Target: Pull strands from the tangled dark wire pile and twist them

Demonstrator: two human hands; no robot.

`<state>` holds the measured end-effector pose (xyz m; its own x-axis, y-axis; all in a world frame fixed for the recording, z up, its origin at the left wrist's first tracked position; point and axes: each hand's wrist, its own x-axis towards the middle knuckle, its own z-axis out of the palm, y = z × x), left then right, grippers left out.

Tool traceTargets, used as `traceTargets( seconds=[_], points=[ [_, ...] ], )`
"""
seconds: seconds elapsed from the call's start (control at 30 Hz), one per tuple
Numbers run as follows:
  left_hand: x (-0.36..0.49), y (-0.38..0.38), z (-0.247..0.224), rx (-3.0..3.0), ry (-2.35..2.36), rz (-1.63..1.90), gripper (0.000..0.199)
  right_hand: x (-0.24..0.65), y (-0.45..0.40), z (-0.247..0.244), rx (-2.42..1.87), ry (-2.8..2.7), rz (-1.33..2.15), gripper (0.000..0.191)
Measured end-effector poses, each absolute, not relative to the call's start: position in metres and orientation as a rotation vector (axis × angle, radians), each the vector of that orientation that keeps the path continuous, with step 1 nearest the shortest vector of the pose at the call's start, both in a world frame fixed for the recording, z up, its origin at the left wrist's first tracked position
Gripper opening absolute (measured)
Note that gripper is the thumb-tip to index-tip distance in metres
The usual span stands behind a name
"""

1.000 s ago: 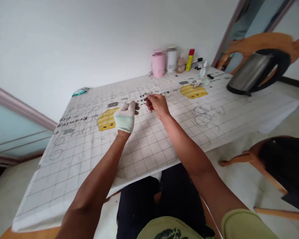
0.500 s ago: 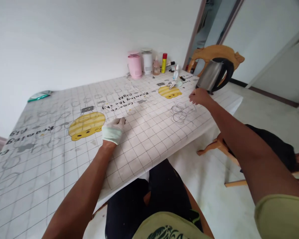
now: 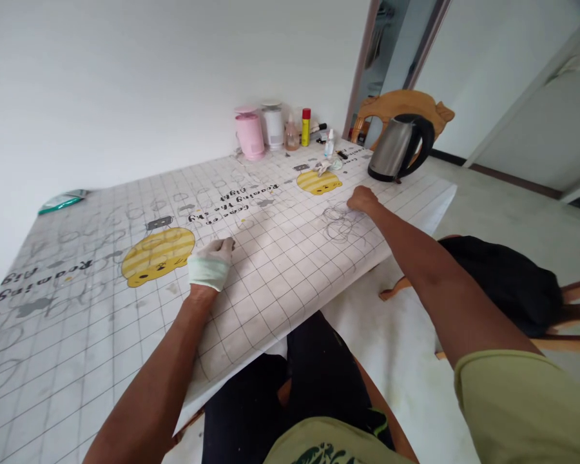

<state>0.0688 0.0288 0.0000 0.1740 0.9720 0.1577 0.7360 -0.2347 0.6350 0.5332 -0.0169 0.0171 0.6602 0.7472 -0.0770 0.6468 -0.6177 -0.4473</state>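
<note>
My left hand (image 3: pixel 210 263), in a white glove, rests on the grid-patterned tablecloth (image 3: pixel 280 270) beside a yellow cartoon print (image 3: pixel 158 254), its fingers curled together with nothing visible in them. Far to the right, my bare right hand (image 3: pixel 362 198) lies knuckles-up on the cloth at a patch of pen scribbles (image 3: pixel 341 225). Its fingers are curled under and hidden. A steel kettle (image 3: pixel 396 149) with a black handle stands just beyond that hand.
At the far edge stand a pink cup (image 3: pixel 250 136), a white container (image 3: pixel 273 127), a small bottle (image 3: pixel 291 135) and a yellow can (image 3: pixel 306 127). A green item (image 3: pixel 60 202) lies far left. A dark bag (image 3: pixel 507 277) sits on a wooden chair at my right.
My hands, close together above the table a second ago, have parted. The right hand swung right to the scribbles near the kettle; the left dropped onto the cloth. My head turned right.
</note>
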Motion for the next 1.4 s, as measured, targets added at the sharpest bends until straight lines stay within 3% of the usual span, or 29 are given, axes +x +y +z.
traceTargets(
  seconds=[0.13,0.6,0.83,1.27,1.4],
  points=[
    [0.071,0.028,0.000,2.056,1.608,0.743,0.038,0.539,-0.014,0.022,-2.520,-0.987,0.400,0.012],
    [0.074,0.027,0.001,2.076,1.601,0.631,0.036,0.548,-0.028,0.043,-2.235,-1.143,0.326,0.025],
    [0.074,0.028,-0.001,2.119,1.608,0.598,0.035,0.553,-0.031,0.039,-2.117,-1.181,0.209,0.022],
    [0.073,0.034,-0.007,2.159,1.605,0.552,0.037,0.557,-0.033,0.023,-1.964,-1.044,0.475,0.015],
    [0.073,0.033,-0.006,2.151,1.597,0.554,0.038,0.564,-0.039,0.025,-1.985,-1.099,0.379,0.015]
  ],
)
